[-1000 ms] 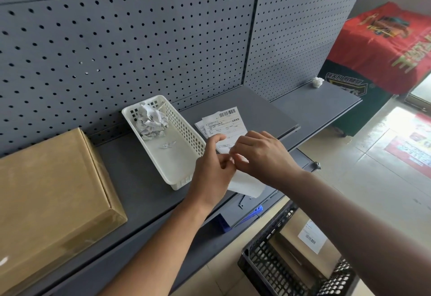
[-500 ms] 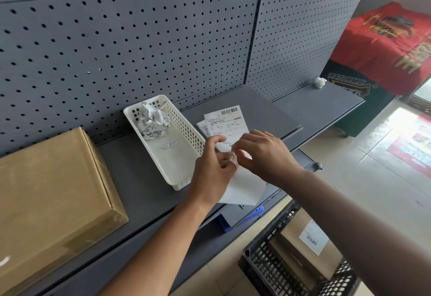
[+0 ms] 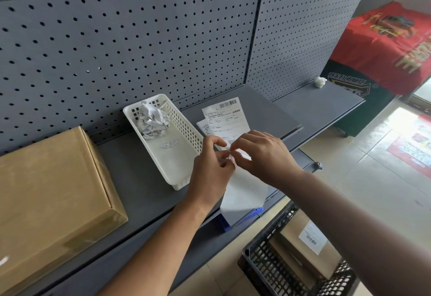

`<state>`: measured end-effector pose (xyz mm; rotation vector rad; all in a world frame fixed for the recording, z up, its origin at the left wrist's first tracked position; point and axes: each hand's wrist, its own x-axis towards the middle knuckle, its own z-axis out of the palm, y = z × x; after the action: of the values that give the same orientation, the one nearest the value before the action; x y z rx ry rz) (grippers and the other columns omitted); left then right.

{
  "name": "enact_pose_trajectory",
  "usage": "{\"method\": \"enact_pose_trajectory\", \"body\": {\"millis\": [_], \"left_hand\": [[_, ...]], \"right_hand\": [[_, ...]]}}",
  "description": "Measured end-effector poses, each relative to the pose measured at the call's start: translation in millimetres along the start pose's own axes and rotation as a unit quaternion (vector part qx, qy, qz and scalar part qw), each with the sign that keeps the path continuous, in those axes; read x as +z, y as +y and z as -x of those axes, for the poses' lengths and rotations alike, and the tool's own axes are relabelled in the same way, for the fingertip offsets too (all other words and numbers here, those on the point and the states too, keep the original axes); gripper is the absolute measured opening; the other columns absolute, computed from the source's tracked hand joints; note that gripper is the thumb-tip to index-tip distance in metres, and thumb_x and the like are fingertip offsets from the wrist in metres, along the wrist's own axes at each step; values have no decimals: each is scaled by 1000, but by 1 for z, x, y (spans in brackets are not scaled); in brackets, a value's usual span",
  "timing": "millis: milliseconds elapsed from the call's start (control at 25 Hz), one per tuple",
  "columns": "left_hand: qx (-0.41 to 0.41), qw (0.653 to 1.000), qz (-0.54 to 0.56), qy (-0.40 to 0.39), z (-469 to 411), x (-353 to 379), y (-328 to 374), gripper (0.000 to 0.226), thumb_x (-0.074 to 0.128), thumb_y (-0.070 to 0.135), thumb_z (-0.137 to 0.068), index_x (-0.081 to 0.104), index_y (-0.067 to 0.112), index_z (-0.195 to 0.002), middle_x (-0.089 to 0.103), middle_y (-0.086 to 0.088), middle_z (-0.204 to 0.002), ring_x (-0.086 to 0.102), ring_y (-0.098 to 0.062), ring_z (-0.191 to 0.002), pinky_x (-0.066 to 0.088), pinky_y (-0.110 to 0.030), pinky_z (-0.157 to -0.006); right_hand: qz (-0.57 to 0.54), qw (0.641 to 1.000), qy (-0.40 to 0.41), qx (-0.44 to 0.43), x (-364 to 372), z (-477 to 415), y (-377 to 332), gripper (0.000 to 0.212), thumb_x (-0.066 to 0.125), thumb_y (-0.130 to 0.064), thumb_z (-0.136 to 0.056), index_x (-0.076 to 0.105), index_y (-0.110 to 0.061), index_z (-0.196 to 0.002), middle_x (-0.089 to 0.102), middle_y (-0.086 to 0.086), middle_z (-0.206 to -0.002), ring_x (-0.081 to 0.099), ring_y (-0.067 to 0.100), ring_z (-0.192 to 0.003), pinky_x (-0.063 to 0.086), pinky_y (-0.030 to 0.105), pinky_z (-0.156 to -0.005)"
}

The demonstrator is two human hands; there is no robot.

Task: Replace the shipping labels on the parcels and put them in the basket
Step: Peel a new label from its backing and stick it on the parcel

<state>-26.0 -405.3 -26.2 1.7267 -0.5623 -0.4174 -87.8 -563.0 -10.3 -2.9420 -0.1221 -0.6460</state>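
Over the shelf edge (image 3: 163,216), both hands' fingers (image 3: 224,158) pinch a label sheet (image 3: 245,190).

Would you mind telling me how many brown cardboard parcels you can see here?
2. One large brown cardboard parcel lies on the grey shelf at the left; a second labelled parcel sits in the black plastic basket on the floor. Others may be hidden.
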Motion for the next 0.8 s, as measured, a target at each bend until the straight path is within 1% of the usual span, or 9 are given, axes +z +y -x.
{"method": "enact_pose_trajectory", "body": {"millis": [80, 160, 240, 320, 360, 480, 600, 720, 800], "left_hand": [[7, 1000, -12, 1, -1, 0, -1, 34, 65, 2, -92, 45, 24, -110, 77, 15, -85, 75, -10, -87, 62, -45, -80], [16, 1000, -23, 1, 0, 1, -2, 34, 64, 1, -93, 45, 23, -110, 76, 23, -80, 74, -13, -86, 61, -43, -79], [20, 999, -27, 0, 1, 1, -1, 34, 65, 1, -93, 45, 23, -110, 73, 30, -76, 74, -9, -86, 61, -37, -80], [15, 1000, -20, 0, 1, 1, -2, 34, 64, 1, -94, 45, 24, -110, 71, 31, -75, 74, -4, -87, 62, -32, -79], [10, 1000, -17, 1, 0, 1, -3, 35, 64, 1, -94, 45, 24, -111, 71, 30, -75, 73, -2, -87, 62, -31, -78], [-13, 1000, -8, 6, -1, 0, -5, 40, 66, 1, -92, 45, 27, -114, 75, 17, -90, 72, -1, -92, 61, -25, -79], [-23, 1000, -12, 7, -1, 0, -9, 48, 67, -1, -91, 44, 32, -117, 73, 2, -106, 73, -9, -97, 61, -23, -75], [-13, 1000, -16, 14, -1, 1, -13, 53, 66, -2, -90, 41, 38, -115, 70, -1, -107, 72, -14, -98, 63, -32, -77], [0, 1000, -19, 17, 0, 1, -15, 55, 64, -3, -91, 40, 40, -114, 69, -3, -104, 72, -16, -96, 63, -31, -75]], "right_hand": [[4, 1000, 13, 5, 1, 0, -3, 8, 65, -25, -91, 71, -21, -95, 70, -6, -88, 63, 17, -82, 54, 31, -66], [5, 1000, 22, 15, 2, -1, -5, 6, 66, -22, -89, 71, -20, -91, 69, -6, -85, 62, 17, -80, 51, 29, -64], [6, 1000, 17, 23, 2, -2, -6, 5, 67, -21, -87, 70, -20, -90, 69, -6, -84, 62, 17, -79, 47, 26, -62], [-5, 999, 5, 47, 2, -3, -7, 6, 64, -23, -87, 68, -21, -91, 68, -7, -84, 61, 16, -80, 43, 23, -61], [-18, 998, 2, 68, 2, -4, -8, 6, 63, -24, -88, 67, -22, -92, 68, -7, -85, 61, 16, -80, 44, 25, -60], [-60, 988, 6, 142, 2, -8, -7, 7, 60, -25, -91, 61, -20, -95, 69, -5, -90, 64, 16, -81, 53, 32, -62], [-101, 975, 28, 198, -1, -15, -1, 8, 59, -24, -91, 59, -18, -96, 68, -5, -90, 64, 18, -79, 53, 32, -67], [-123, 960, 39, 249, -5, -24, 6, 6, 57, -26, -92, 56, -21, -95, 62, -10, -85, 62, 17, -78, 51, 32, -68], [-123, 954, 41, 271, -9, -31, 10, 5, 56, -27, -92, 56, -22, -95, 61, -10, -86, 61, 18, -79, 51, 33, -69]]}}
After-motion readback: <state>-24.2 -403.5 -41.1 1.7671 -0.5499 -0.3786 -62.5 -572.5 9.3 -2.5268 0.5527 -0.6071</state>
